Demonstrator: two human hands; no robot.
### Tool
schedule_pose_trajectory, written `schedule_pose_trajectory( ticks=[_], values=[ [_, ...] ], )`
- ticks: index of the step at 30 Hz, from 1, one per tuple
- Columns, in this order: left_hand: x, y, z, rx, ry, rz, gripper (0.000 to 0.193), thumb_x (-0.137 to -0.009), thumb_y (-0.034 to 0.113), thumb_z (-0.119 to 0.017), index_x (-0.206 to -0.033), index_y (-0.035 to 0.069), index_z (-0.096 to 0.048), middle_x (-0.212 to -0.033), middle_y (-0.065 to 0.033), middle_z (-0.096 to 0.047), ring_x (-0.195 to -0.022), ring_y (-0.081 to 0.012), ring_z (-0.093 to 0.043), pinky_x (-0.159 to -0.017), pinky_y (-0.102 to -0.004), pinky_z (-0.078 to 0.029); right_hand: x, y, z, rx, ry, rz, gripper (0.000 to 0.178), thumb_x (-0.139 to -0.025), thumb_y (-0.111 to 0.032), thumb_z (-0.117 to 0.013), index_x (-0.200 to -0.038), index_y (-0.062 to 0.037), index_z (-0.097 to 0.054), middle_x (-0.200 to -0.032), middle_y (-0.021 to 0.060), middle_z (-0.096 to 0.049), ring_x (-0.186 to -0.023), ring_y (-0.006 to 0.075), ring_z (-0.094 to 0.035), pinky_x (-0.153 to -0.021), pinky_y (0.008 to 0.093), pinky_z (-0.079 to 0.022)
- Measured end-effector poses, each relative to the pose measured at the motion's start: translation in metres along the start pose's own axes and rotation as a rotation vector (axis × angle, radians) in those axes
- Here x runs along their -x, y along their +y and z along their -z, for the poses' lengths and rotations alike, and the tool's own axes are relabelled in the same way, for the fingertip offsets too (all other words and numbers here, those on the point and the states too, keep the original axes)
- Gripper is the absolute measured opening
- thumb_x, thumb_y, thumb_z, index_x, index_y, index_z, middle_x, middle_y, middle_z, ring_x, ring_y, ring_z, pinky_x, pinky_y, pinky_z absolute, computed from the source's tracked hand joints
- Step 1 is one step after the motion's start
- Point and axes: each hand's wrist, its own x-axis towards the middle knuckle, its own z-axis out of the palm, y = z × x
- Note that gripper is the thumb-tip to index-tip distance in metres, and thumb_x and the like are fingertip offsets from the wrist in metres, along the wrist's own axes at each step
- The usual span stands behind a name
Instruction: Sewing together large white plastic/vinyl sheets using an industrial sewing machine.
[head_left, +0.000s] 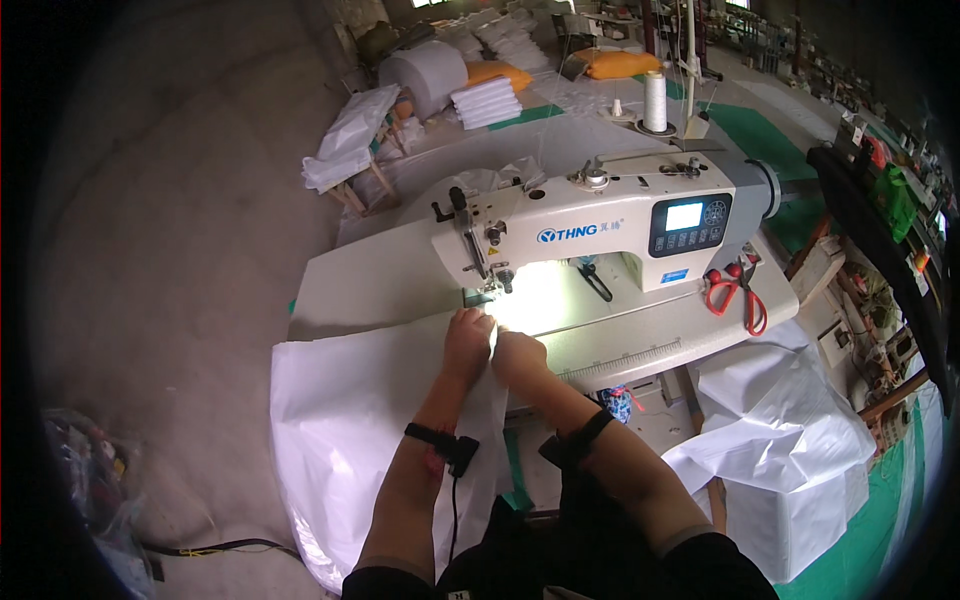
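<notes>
A white sewing machine (600, 215) stands on its pale table, its lamp shining brightly around the needle. Just in front of the presser foot, my left hand (468, 343) is closed on the edge of a large white plastic-like sheet (350, 430). The sheet hangs from the table's front left, down past my left forearm. My right hand (517, 358) is closed beside the left one, at the same edge of the sheet; its fingertips are partly hidden by glare. Red-handled scissors (754, 312) lie on the right part of the table.
A white thread cone (655, 103) stands behind the machine. More white sheeting (775, 420) is heaped at the right. A small stand with white material (350, 135) and a large white roll (424, 78) are farther back. A black cable (225, 546) crosses the floor.
</notes>
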Motion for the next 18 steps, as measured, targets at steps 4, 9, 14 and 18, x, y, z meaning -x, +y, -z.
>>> schedule_pose_trajectory(
  ticks=[4, 9, 14, 18],
  values=[
    [0.014, 0.011, 0.007, 0.093, 0.058, 0.036, 0.015, -0.079, 0.009, -0.054, -0.089, 0.005, -0.065, -0.101, -0.0119, -0.062, -0.094, -0.0313, -0.054, -0.083, -0.0402, -0.044, 0.007, 0.015, 0.011, -0.222, 0.052, -0.079, 0.023, -0.084, -0.018, -0.051, -0.097, -0.0010, -0.061, -0.082, 0.0180, -0.066, -0.076, 0.0306, -0.065, -0.068, 0.0392, -0.051],
    [0.063, 0.039, 0.017, 0.215, 0.051, -0.036, 0.016, -0.081, 0.007, -0.053, -0.091, 0.004, -0.065, -0.105, -0.0127, -0.061, -0.100, -0.0313, -0.054, -0.087, -0.0407, -0.042, 0.067, 0.024, 0.021, -0.714, -0.268, -0.249, 0.035, -0.086, -0.028, -0.054, -0.101, 0.0035, -0.057, -0.087, 0.0260, -0.063, -0.086, 0.0370, -0.063, -0.078, 0.0403, -0.049],
    [0.072, 0.049, 0.037, 0.423, -0.016, 0.476, 0.023, -0.087, 0.019, -0.059, -0.101, 0.002, -0.063, -0.086, -0.0130, -0.065, -0.071, -0.0207, -0.061, -0.067, -0.0312, -0.050, 0.126, 0.004, 0.002, -0.680, -0.414, -0.068, 0.039, -0.088, -0.029, -0.056, -0.108, 0.0042, -0.055, -0.094, 0.0177, -0.063, -0.087, 0.0263, -0.062, -0.079, 0.0355, -0.049],
    [0.070, 0.064, 0.052, 0.854, -0.339, 0.923, 0.023, -0.086, 0.025, -0.059, -0.091, 0.002, -0.062, -0.067, -0.0084, -0.060, -0.051, -0.0120, -0.052, -0.047, -0.0256, -0.043, 0.152, -0.010, -0.005, -1.061, -0.629, -0.142, 0.034, -0.089, -0.024, -0.055, -0.111, 0.0024, -0.055, -0.092, 0.0073, -0.061, -0.081, 0.0159, -0.058, -0.074, 0.0310, -0.047]
  ],
)
